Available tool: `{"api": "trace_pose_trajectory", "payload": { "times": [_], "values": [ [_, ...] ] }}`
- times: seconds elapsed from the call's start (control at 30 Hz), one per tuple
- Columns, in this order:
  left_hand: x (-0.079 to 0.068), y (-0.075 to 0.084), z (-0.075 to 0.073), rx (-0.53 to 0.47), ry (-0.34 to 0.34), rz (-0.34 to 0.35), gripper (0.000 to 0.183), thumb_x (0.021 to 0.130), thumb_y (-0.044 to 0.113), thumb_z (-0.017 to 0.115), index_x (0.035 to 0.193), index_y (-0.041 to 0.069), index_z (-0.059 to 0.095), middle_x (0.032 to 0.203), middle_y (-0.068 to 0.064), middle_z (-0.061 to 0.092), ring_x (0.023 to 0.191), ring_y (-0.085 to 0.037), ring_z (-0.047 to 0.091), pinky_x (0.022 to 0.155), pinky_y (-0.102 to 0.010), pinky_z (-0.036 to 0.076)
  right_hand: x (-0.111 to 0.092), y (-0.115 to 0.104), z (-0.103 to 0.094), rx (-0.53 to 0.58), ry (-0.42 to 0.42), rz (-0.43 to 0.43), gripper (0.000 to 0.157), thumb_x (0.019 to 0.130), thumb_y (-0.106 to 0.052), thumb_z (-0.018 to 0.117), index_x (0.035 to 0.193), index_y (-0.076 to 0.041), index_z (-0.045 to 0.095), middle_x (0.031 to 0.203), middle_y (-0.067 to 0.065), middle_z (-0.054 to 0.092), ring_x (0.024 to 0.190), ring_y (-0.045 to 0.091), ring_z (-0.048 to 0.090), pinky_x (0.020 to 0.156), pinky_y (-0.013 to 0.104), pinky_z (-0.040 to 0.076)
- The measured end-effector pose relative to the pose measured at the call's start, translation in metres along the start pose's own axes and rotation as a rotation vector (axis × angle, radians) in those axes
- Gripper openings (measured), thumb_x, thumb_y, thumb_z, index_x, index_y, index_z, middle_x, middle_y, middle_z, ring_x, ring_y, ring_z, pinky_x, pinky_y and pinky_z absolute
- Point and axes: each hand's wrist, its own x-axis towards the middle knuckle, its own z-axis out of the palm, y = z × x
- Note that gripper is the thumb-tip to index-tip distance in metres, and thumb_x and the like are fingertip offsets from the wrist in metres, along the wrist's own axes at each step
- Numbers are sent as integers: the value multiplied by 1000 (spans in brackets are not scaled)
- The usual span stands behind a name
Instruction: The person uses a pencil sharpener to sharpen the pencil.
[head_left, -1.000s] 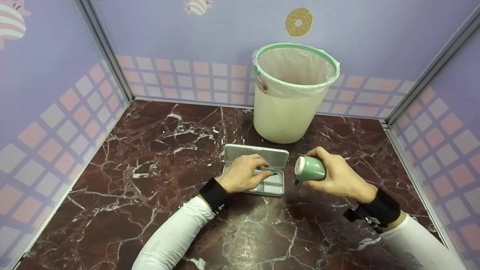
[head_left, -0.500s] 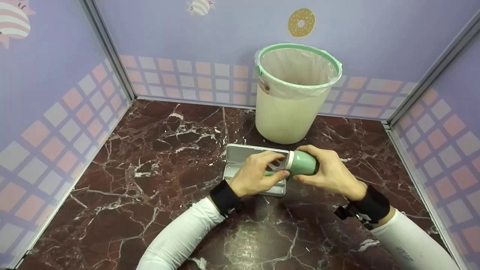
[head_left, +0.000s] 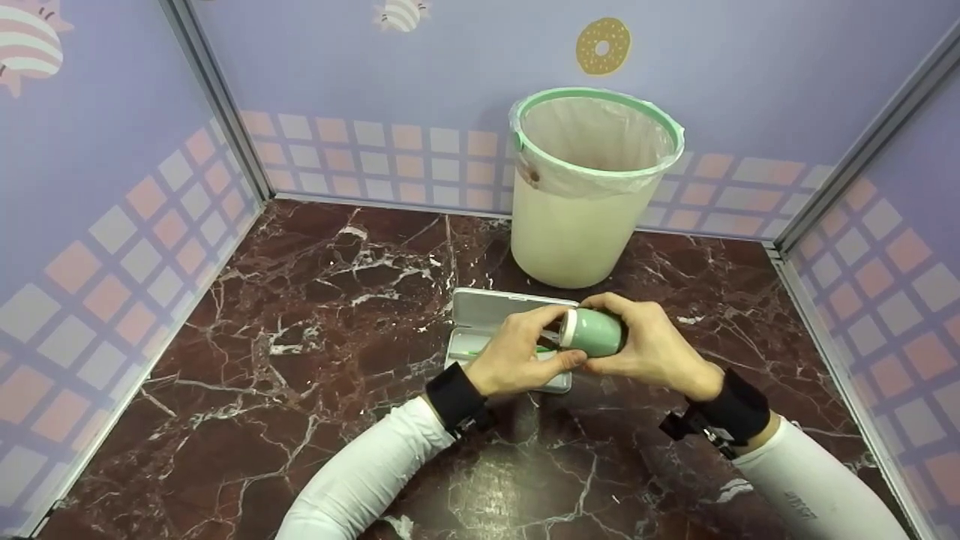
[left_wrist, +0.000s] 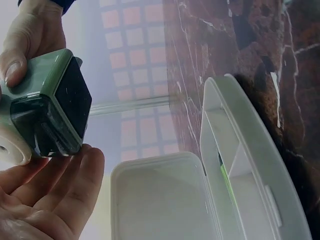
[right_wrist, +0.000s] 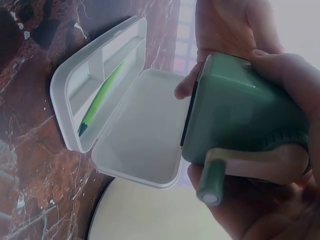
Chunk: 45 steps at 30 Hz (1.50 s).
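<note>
A green hand-crank pencil sharpener (head_left: 596, 332) is held sideways above the pencil case by both hands. My right hand (head_left: 649, 345) grips its right end. My left hand (head_left: 521, 352) has its thumb and fingers around the pale left end. In the right wrist view, the crank arm (right_wrist: 255, 162) with its green knob faces the camera. The sharpener's dark face (left_wrist: 75, 102) shows in the left wrist view. Below the hands, the white pencil case (head_left: 469, 341) lies with its lid raised. A green pencil (right_wrist: 102, 95) with a dark tip lies in its long compartment.
A cream bin (head_left: 574, 232) with a green rim and clear liner stands behind the case, near the back wall. Lilac panels (head_left: 360, 75) enclose the dark red marble tabletop (head_left: 300, 390) on three sides. Small white specks lie behind and left of the case.
My right hand has brought the sharpener leftward over the case. My left hand has moved right, from above the pencil, and now holds the sharpener's pale end.
</note>
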Motion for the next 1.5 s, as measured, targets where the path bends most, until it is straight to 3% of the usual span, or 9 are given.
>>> {"api": "trace_pose_trajectory", "payload": {
  "times": [0.27, 0.6, 0.83, 0.93, 1.03, 1.13, 1.27, 1.5],
  "values": [
    [0, 0, 1, -22, 21, -11, 56, 100, 32, 85, 144, 2, 66, 128, -13, 80, 112, -25, 80, 97, -26, 65, 0, -1, 2, 29, 9, 29, 67, 71, -13, 102, 132, -14, 75, 114, 4, 82, 91, 14, 71, 81, 26, 57],
    [0, 1, 0, -1, 120, -36, 61, 94, 37, 91, 141, 5, 69, 128, -11, 81, 113, -21, 80, 99, -26, 64, 2, 2, 1, 50, 83, 38, 64, 70, -16, 107, 127, -12, 77, 114, 4, 84, 90, 12, 74, 79, 21, 58],
    [-1, 1, 0, 9, 152, -31, 64, 88, 36, 97, 137, 6, 71, 129, -9, 81, 113, -20, 80, 99, -27, 64, 1, 6, 2, 62, 83, 44, 65, 70, -13, 107, 128, -10, 77, 116, 6, 84, 92, 17, 77, 80, 36, 66],
    [-1, 0, -2, -19, 131, -43, 56, 94, 35, 89, 138, 6, 70, 132, -11, 80, 118, -22, 79, 105, -29, 62, 0, 6, -1, 69, 72, 34, 70, 69, -17, 109, 132, -11, 77, 119, 6, 84, 95, 14, 76, 82, 27, 64],
    [-1, -1, -4, -85, 115, -64, 39, 107, 29, 70, 134, 3, 70, 129, -16, 80, 117, -27, 79, 103, -33, 64, -1, 8, -4, 87, 60, 14, 75, 66, -18, 110, 134, -12, 78, 120, 5, 84, 97, 9, 76, 84, 17, 60],
    [0, 0, -6, -153, 106, -91, 33, 114, 23, 54, 130, 0, 70, 125, -20, 80, 111, -30, 79, 98, -33, 64, -1, 9, -4, 97, 50, -27, 77, 63, -17, 111, 133, -10, 78, 118, 4, 85, 98, 8, 76, 86, 14, 59],
    [1, 1, -7, -209, 71, -125, 39, 119, 29, 48, 136, 1, 68, 134, -20, 78, 113, -28, 77, 96, -29, 60, 0, 9, -4, 110, 38, -82, 76, 64, -16, 111, 132, -8, 79, 117, 5, 85, 97, 7, 76, 85, 15, 61],
    [1, 2, -7, -302, -9, -112, 61, 119, 47, 41, 154, 0, 60, 152, -22, 69, 132, -33, 70, 112, -31, 55, 2, 5, -8, 174, 8, -114, 80, 63, -13, 111, 135, -7, 77, 118, 8, 85, 98, 6, 77, 86, 16, 62]
  ]
}}
